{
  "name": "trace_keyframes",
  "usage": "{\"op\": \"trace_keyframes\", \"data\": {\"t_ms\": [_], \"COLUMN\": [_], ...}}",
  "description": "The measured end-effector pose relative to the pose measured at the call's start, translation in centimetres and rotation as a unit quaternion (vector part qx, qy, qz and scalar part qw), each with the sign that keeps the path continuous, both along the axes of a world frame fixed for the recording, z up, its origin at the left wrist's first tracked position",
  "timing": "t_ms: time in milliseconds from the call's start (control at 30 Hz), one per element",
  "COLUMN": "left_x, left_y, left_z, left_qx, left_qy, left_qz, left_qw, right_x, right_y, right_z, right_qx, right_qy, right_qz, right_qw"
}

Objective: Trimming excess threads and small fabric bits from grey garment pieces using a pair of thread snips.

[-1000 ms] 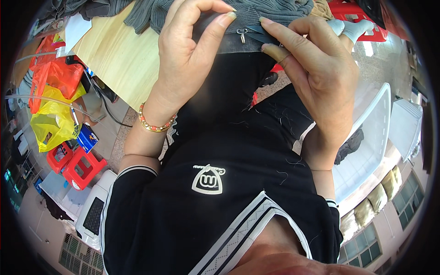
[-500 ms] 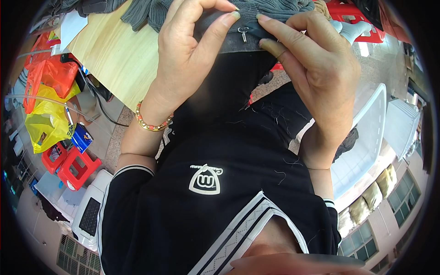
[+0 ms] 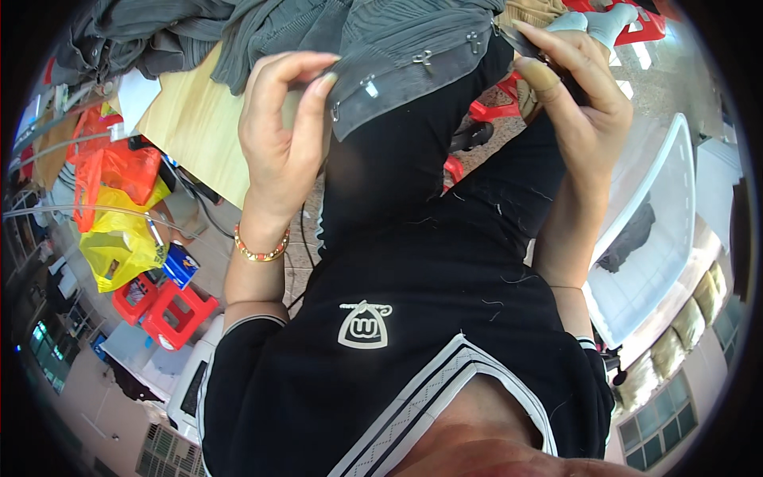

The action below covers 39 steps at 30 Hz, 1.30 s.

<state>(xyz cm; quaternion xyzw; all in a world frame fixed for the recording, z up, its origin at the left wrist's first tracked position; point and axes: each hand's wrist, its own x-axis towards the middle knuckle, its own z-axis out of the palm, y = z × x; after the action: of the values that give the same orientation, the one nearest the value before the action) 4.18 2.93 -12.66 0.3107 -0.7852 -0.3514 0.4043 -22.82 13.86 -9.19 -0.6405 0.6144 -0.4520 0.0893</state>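
A grey ribbed garment [image 3: 373,32] lies over the table edge and my lap. Along its smooth dark border band [image 3: 397,94] sit several small metal hook clasps [image 3: 422,58]. My left hand [image 3: 278,135] pinches the band's left end between thumb and fingertips, lifting that corner. To the right, my right hand [image 3: 588,103] is closed round a small dark pointed tool [image 3: 574,89], largely hidden by the fingers, so its exact kind is unclear. That hand's fingertips are close to the band's right end; whether they touch the cloth I cannot tell.
The wooden table [image 3: 187,119] is at the upper left. Orange [image 3: 119,159] and yellow [image 3: 119,246] plastic bags hang beside it, above red stools [image 3: 179,314]. On my right stands a white plastic bin [image 3: 660,238] with dark cloth inside. Another person's feet [image 3: 612,28] show at the top right.
My hands have moved apart, the left to the left and the right outward. The band is now spread between them, with several clasps showing instead of one.
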Motion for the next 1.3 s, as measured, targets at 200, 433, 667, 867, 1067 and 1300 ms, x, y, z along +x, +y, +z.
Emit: {"op": "trace_keyframes", "data": {"t_ms": [200,433,667,867,1067,1300], "left_x": [2.2,-0.6,-5.1,-5.8,-5.7,-6.1], "left_y": [0.3,0.2,0.1,0.1,0.2,0.6], "left_z": [0.2,2.4,4.2,4.1,4.3,4.9], "left_qx": [0.087,0.092,-0.229,-0.163,-0.176,-0.177], "left_qy": [-0.037,0.012,-0.114,-0.095,-0.113,-0.092], "left_qz": [0.021,0.047,0.025,0.047,0.044,0.024], "left_qw": [0.995,0.995,0.966,0.981,0.977,0.980], "right_x": [-0.8,-0.6,-0.2,-0.1,0.9,0.4], "right_y": [1.0,0.6,1.2,0.7,-1.1,-2.2], "right_z": [-2.5,-3.4,-3.5,-3.4,-0.4,-0.8], "right_qx": [0.012,0.011,-0.005,-0.007,-0.012,-0.036], "right_qy": [-0.112,-0.184,-0.192,-0.155,-0.207,-0.141], "right_qz": [0.028,0.024,0.027,0.037,0.042,0.088], "right_qw": [0.993,0.983,0.981,0.987,0.977,0.985]}}
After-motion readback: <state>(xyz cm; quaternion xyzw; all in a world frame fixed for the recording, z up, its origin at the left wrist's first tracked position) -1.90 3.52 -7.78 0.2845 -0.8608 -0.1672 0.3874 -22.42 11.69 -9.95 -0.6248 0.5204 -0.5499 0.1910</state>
